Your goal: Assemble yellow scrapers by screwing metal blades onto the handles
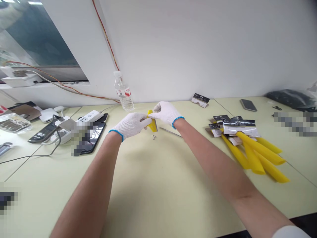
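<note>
Both of my hands wear white knit gloves with blue cuffs and meet over the middle of the table. My left hand (132,125) grips a yellow scraper head (153,126) with a thin metal strip along its right edge. Closed at the top of that same piece is my right hand (166,114); whether its fingertips also pinch something small is hidden. Several small screws (154,137) lie on the tabletop just below the scraper head. A thin metal rod (170,132) rests to the right, partly covered by my right forearm.
Several yellow tube-like handles (264,150) with black-and-white packaging cards (239,127) are piled at right. Behind stand a plastic water bottle (123,94) and a folded card (200,99). A phone (248,105) lies far right. Left are a power strip (89,117), a dark tablet-like device (92,138) and cables.
</note>
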`<action>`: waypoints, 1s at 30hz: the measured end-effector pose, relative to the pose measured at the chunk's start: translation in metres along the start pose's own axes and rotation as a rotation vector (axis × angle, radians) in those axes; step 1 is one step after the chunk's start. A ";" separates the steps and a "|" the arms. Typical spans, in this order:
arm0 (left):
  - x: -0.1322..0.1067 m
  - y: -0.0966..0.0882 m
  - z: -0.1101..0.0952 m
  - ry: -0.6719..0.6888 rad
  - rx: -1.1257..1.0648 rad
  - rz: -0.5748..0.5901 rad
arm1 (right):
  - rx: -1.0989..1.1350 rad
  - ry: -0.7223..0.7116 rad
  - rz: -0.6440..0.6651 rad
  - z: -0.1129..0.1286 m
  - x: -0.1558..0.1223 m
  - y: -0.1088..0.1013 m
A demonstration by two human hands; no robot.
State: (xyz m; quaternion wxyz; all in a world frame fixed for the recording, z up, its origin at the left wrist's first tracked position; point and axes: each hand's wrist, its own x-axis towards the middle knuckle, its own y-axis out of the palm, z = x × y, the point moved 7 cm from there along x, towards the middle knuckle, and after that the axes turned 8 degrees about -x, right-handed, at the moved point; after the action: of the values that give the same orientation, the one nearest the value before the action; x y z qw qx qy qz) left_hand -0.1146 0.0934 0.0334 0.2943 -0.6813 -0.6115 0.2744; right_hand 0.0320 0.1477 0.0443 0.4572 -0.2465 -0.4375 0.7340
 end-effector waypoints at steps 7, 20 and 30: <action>-0.008 -0.006 -0.011 0.004 -0.111 0.006 | 0.414 -0.004 0.317 -0.011 -0.033 0.026; 0.003 0.008 -0.025 0.230 0.245 -0.178 | 0.584 0.125 0.220 -0.032 -0.030 0.033; 0.006 0.032 -0.034 0.162 0.518 -0.235 | 0.524 0.121 0.106 -0.028 -0.024 0.024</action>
State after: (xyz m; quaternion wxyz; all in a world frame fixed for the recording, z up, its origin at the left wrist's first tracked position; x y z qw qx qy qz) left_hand -0.0676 0.0944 0.0322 0.5358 -0.5278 -0.5702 0.3304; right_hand 0.0538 0.1337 0.0091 0.4918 -0.1855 -0.1911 0.8290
